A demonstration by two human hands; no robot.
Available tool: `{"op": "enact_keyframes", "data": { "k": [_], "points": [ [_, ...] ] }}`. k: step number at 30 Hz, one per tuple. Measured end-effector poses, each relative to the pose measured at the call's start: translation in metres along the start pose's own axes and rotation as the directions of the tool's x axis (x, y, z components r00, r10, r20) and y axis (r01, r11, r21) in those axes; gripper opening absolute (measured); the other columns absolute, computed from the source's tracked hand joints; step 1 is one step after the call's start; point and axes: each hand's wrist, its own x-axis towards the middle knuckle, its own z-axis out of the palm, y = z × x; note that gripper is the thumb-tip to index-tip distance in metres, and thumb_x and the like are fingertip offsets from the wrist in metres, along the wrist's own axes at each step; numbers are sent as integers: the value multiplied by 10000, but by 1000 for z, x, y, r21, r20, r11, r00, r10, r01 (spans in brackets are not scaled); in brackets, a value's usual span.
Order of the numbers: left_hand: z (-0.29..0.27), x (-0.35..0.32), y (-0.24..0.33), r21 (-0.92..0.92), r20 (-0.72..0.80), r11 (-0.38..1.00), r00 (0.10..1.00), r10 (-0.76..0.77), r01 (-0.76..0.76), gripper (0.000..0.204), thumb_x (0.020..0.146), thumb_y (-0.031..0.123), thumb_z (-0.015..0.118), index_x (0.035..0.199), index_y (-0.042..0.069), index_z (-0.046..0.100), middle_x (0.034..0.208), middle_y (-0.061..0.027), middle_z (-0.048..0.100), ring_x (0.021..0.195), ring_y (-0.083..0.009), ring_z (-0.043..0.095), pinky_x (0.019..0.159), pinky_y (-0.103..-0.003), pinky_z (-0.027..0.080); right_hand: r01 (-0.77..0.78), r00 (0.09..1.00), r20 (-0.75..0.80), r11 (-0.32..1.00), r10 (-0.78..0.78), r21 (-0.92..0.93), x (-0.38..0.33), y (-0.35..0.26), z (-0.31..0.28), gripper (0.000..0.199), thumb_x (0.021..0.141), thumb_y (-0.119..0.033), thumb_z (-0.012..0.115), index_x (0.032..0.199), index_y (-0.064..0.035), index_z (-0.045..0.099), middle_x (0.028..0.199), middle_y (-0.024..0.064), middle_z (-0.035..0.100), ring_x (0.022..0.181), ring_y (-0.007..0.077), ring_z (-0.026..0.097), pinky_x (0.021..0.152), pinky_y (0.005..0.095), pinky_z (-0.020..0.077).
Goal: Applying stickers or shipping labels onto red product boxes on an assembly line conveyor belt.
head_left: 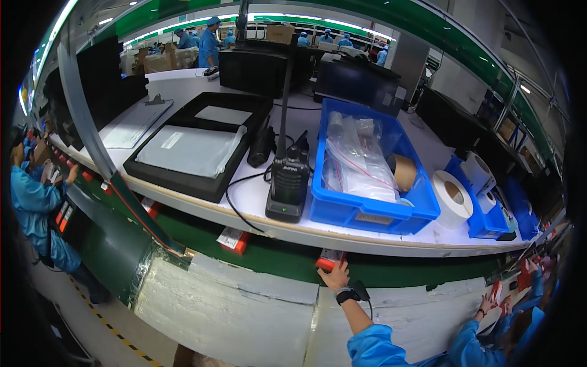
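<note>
My right hand reaches over the pale work surface to the green conveyor belt. Its fingers are closed around the near end of a small red and white box, thumb on the left side. A black band with a cable circles the wrist, below which a blue sleeve covers the forearm. Farther left on the belt lies another red and white box, apart from my hand. My left hand is out of sight.
Above the belt, a white shelf carries a walkie-talkie, a black tray and a blue bin of plastic bags. Beside the bin stands a white label roll. Co-workers in blue are at left and right.
</note>
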Motion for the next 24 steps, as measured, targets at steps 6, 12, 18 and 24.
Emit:
{"op": "enact_keyframes", "data": {
  "k": [6,12,18,24],
  "points": [
    [-22,22,-29,-35,-177,999,984,-13,7,318,965,265,481,1126,10,582,966,-129,674,774,-172,639,684,-306,521,-174,967,-204,981,153,-87,33,-10,46,804,657,-612,631,1195,-27,514,1309,265,352,1120,423,394,925,537,371],
    [-41,20,21,-56,-199,998,980,-8,-3,337,972,268,458,1121,-12,573,997,-126,675,817,-196,648,730,-310,515,-110,939,-340,982,51,-156,18,4,12,734,620,-522,670,1191,-81,531,1194,262,400,975,408,472,818,477,431],
    [-40,73,-6,19,-80,989,986,147,-146,311,966,255,465,1099,-1,582,1003,-118,682,874,-185,656,758,-291,511,156,972,-164,983,-169,-92,-99,21,-21,748,637,-496,688,1320,-267,490,1211,290,374,1023,471,462,847,496,438],
    [-40,83,71,267,-134,954,976,174,-134,288,906,314,547,1052,82,635,915,-126,688,795,-259,676,717,-358,531,206,978,-27,978,-207,-35,-215,39,11,795,640,-431,717,1344,-167,456,1244,295,332,1078,448,422,875,493,403]
  ]
}}
